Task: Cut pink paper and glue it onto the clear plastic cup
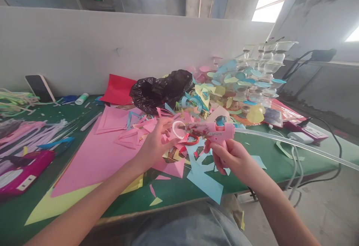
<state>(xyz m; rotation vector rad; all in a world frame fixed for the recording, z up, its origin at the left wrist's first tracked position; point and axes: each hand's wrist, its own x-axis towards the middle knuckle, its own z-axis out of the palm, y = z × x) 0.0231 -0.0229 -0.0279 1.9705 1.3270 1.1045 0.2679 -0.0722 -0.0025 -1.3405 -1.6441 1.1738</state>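
My right hand [228, 156] is wrapped round the handle of a pink hot glue gun [221, 131], its nozzle pointing left. A long clear glue stick [280, 140] sticks out of the gun's back and runs off to the right. With its fingers pinched, my left hand [158, 141] holds a small white ring [177, 130] close to the nozzle; whether the two touch I cannot tell. Below them lie red-handled scissors [192, 140], partly covered by pink and blue paper scraps [206, 182].
Pink paper sheets [92, 160] cover the left of the green table [179, 197]. Behind my hands sits a black plastic bag [161, 88]. Stacked clear plastic cups [269, 64] stand at the back right, near a power strip [311, 131] with cables. A phone [40, 88] leans at the far left.
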